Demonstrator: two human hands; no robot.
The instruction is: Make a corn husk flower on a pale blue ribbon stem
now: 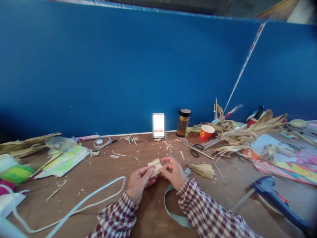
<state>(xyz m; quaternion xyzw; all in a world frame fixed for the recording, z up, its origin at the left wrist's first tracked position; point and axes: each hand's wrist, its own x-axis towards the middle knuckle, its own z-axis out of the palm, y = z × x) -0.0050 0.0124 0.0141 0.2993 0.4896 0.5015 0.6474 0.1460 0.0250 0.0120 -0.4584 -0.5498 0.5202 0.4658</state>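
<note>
The left hand (141,182) pinches a small piece of pale corn husk (155,166) between thumb and fingers; the right hand (174,173) brings its thumb and forefinger to the right edge of the same piece; we see the thumb at that edge, but cannot tell whether the two digits close on it or only touch it. We locate the husk piece between the two hands, raised over the brown table (94,178) and tilted; both checked sleeves rest low in the view.

Status, as far as we can judge: the piece is separate from the larger husks and roughly four-sided, so some preparation appears done; small scraps (169,145) scattered beyond the hands support this reading; we see nothing attached to the piece, so any joining appears not yet done; a loose husk section (201,170) lies just right of the right hand, and a heap of dry husk (231,132) farther right appears largely unworked; we cannot tell how much of it is needed.

Tools and materials: we note the scissors (194,152) on the table beyond the right hand; the blue glue gun (266,187) lies at the far right, held by neither hand; a pale ribbon (182,220) curves beside the right sleeve; a white cable (99,200) loops to the left.
</note>
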